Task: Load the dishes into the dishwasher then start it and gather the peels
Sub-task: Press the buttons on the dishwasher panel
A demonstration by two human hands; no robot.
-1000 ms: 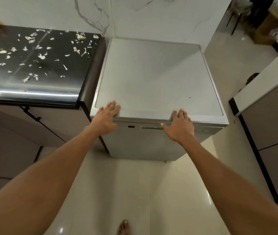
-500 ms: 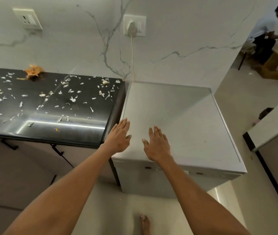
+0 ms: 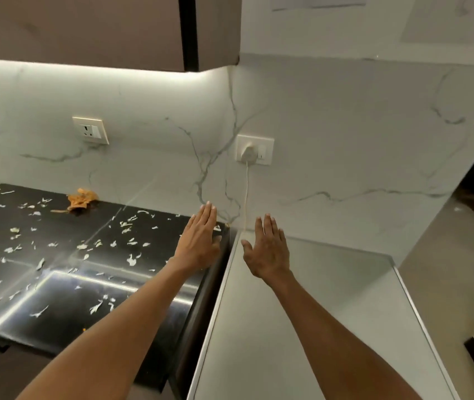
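Change: both hands have lifted off the dishwasher's front edge and now reach forward toward the wall, and my view has tilted up to take in the wall cabinet.
Wall: I see white marble with grey veins, one free socket [image 3: 90, 130] at left and a plugged socket [image 3: 254, 150] whose white cord [image 3: 246, 194] drops behind the dishwasher.
Wall cabinet [image 3: 85, 27]: brown, with a light strip glowing under it.
Worktop [image 3: 56, 284]: black and glossy, left of the dishwasher.
Dishwasher [image 3: 316, 327]: grey flat top, flush against the worktop's right end; its door is out of my view.
Left hand [image 3: 199, 241]: grip open, fingers straight and together, over the worktop's right rear corner, holding nothing.
Right hand [image 3: 267, 249]: grip open, fingers straight, over the dishwasher's rear left corner, holding nothing.
Peels [image 3: 97, 243]: pale scraps scattered across the worktop, with an orange clump [image 3: 81, 200] near the wall.
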